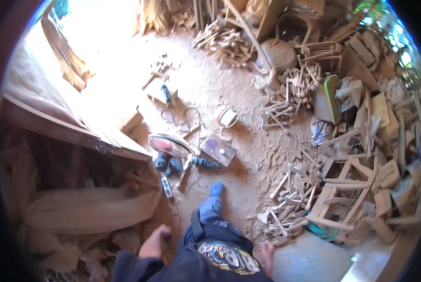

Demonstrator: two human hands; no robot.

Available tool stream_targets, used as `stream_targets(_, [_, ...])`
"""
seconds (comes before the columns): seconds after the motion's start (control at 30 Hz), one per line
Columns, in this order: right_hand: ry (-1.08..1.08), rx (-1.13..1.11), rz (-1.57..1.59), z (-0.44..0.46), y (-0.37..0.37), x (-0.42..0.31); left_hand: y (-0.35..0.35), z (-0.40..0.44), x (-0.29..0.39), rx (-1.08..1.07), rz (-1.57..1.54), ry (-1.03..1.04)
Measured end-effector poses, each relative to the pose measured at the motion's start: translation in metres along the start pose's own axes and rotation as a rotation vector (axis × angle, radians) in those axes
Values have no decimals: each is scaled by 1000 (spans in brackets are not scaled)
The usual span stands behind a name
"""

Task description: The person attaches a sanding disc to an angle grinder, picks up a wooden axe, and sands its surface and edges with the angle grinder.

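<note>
In the head view, the left hand [157,238] curls near a pale, bulging cloth bundle [93,211], its grip unclear; the right hand [267,254], fingers unreadable, is near heaped, pale, long-stemmed wooden pieces [290,211]. Dusty brown floor [248,183] bears a round, wire-caged fan [169,144] and a striped white bucket [227,117].

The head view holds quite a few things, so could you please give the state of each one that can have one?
Left hand, fingers curled; grip unclear.
Right hand, lowered beside the body; grip unclear.
Fan, tilted upward; running or off, cannot tell.
Striped bucket, uncovered or lidded, cannot tell.
Sack, bulging.
Wooden pieces, loose and heaped.
</note>
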State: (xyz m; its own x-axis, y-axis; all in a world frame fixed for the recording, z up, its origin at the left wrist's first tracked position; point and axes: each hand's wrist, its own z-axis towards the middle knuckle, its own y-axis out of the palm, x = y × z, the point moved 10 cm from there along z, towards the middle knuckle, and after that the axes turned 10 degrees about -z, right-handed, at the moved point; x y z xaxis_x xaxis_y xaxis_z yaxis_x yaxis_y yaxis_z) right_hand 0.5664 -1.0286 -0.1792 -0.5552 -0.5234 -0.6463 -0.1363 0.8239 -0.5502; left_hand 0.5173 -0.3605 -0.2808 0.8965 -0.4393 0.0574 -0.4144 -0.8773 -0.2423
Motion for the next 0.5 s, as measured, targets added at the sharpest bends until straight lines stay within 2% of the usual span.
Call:
stream_targets(0.03, [-119, 9, -184, 14, 11, 37, -11, 11, 59, -58, -33, -39])
stream_targets(0.07, [-63, -42, -192, 29, 13, 24, -23, 44, 140, -80, 0, 332])
stream_targets(0.1, [30, -94, -207, 47, 11, 1, -64, 13, 223, 127, -171, 382])
stream_targets(0.13, [149, -130, -157, 70, 5, -32, -98, -12, 302, 228, -273, 583])
stream_targets(0.17, [226, -140, -96, 99, -7, -58, -130, -65, 382, 219, -305, 772])
stream_targets(0.23, [316, -157, -25, 165, -34, -118, -177, -152, 491, 184, -562, 883])
stream_targets(0.33, [310, -182, -25, 281, -69, -199, -213, -151, 584, 236, -505, 946])
stream_targets(0.37, [292, -187, -32, 324, -82, -224, -218, -135, 603, 241, -501, 896])
stream_targets(0.4, [275, -198, -40, 367, -95, -249, -217, -112, 615, 229, -448, 772])
stream_targets(0.5, [227, -209, -75, 480, -134, -322, -206, -13, 607, 462, -480, 642])
